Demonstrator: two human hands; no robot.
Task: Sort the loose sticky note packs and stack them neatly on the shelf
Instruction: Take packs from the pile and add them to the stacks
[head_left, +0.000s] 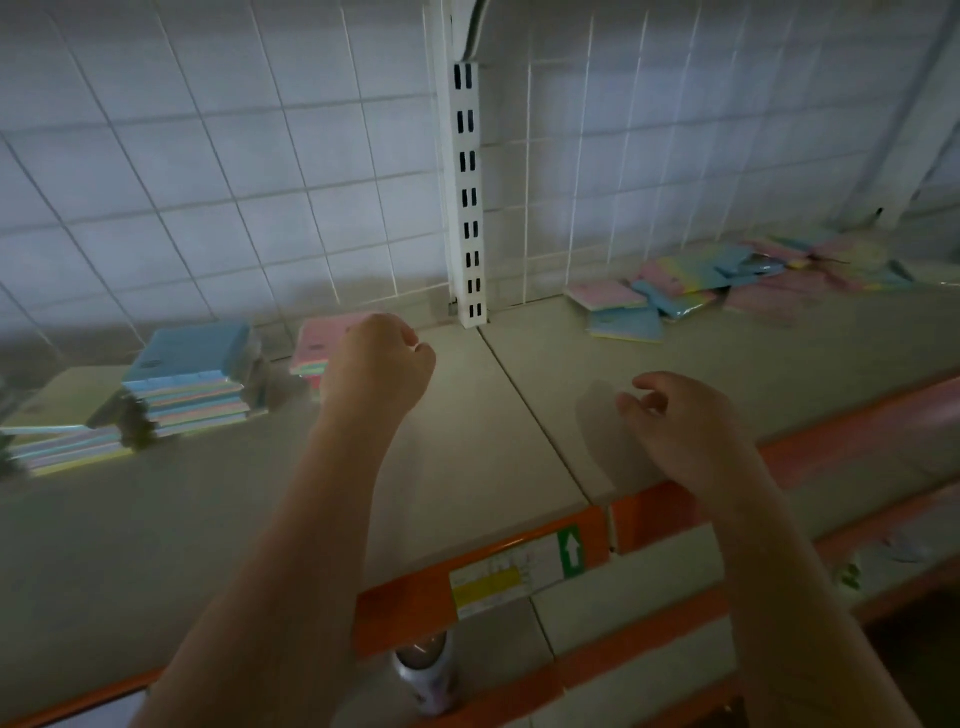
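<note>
Three sorted stacks of sticky note packs stand on the beige shelf (483, 441) at the left: a yellow-topped stack (57, 415), a blue-topped stack (192, 374) and a low pink-topped stack (314, 348). My left hand (382, 364) is curled into a fist just right of and in front of the pink stack, partly hiding it; nothing shows in its fingers. My right hand (675, 415) hovers over the bare shelf with loosely curled fingers and holds nothing. A loose pile of pink, blue and yellow packs (727, 283) lies at the back right.
A white wire grid (218, 156) backs the shelf, split by a slotted white upright (467, 182). The shelf's orange front edge carries a price label (514, 571). A can (426, 670) stands on the lower shelf. More pink items (883, 431) lie at the right edge.
</note>
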